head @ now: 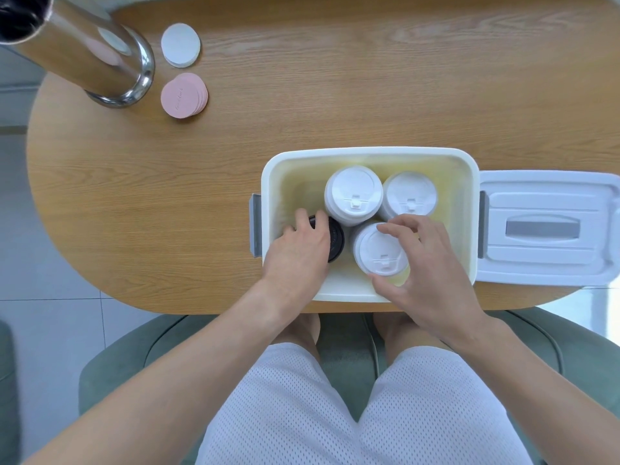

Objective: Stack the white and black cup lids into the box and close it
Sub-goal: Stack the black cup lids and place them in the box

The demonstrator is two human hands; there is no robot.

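Head view, L to R: left hand [298, 250] curls over black lid stack [335, 239] at the near-left of the box [369, 152], fingers wrapped on its rim. Three white lid stacks sit inside, upright, axes vertical, sip tabs toward the person. Right hand [426, 273] spans the near white stack [379, 250], thumb and fingers spread wide round its edge. Lids prob. light, thin, slick plastic; stacks could topple, so grip by the sides. Box lid [543, 226] lies off to the right, box not yet closed.
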